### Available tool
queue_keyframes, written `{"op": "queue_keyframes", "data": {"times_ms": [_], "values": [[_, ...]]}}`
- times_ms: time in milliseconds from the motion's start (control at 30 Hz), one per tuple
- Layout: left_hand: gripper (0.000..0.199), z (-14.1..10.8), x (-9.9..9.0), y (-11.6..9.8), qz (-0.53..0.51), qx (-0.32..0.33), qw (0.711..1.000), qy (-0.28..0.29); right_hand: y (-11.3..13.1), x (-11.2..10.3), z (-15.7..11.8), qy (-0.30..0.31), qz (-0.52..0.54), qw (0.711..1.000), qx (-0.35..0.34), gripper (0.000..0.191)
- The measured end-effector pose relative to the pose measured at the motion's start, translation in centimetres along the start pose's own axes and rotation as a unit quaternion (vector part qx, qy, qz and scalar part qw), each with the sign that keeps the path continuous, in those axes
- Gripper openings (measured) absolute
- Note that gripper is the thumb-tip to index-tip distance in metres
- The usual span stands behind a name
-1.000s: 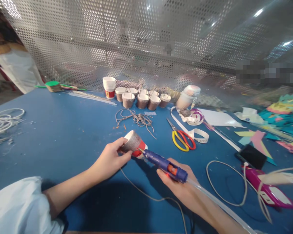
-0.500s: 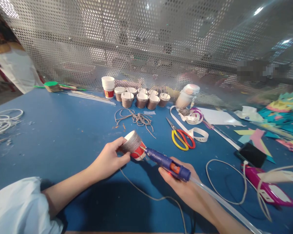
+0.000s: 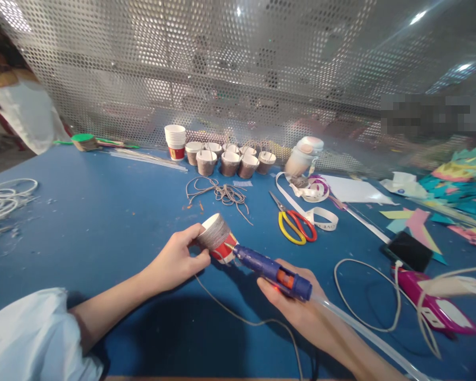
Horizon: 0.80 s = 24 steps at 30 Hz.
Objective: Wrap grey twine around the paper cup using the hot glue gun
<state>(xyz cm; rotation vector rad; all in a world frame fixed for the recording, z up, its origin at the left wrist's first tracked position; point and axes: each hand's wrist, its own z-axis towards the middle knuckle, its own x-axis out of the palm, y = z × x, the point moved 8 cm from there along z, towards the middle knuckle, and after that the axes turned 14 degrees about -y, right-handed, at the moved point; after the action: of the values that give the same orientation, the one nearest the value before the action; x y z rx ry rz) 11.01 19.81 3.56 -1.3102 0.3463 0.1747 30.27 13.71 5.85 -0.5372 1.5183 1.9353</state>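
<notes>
My left hand [image 3: 184, 256] grips a tilted paper cup [image 3: 223, 250], its open end toward the upper left. Grey cord [image 3: 214, 233] is wound round the rim half of the cup, and the rest shows red. A loose length of this cord [image 3: 241, 319] trails from beneath my left hand to the table's front. In my right hand [image 3: 297, 304] is a blue hot glue gun [image 3: 257, 260] with a long clear glue stick [image 3: 365, 327] out of its back. Its metal nozzle is at the red side of the cup, beside the cord's edge; whether it touches I cannot tell.
Cord-wrapped cups [image 3: 230, 163] and a stack of paper cups [image 3: 175, 138] stand at the back. Scissors [image 3: 297, 222], a ribbon [image 3: 323, 219] and tangled cord [image 3: 226, 193] lie ahead. A magenta power strip [image 3: 440, 312] with cables is at right, white cord [image 3: 8, 198] at left.
The glue gun's nozzle has shifted slightly left and down along the cup. The cup has turned a little in my left hand.
</notes>
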Motion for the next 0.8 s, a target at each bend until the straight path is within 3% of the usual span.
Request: {"op": "queue_keyframes", "data": {"times_ms": [167,467,800], "values": [[0.010,0.0,0.1,0.1,0.012,0.016,1.000,0.007,0.1,-1.0,0.3,-0.039,-0.011,0.999,0.032,0.030],[0.013,-0.1,-0.1,-0.3,0.032,0.035,0.999,-0.003,0.3,0.5,-0.2,0.038,0.022,0.999,0.007,0.030],[0.013,-0.1,0.0,0.0,0.027,0.045,0.998,0.017,-1.4,-1.0,0.1,-0.016,-0.010,0.996,0.091,0.040]]}}
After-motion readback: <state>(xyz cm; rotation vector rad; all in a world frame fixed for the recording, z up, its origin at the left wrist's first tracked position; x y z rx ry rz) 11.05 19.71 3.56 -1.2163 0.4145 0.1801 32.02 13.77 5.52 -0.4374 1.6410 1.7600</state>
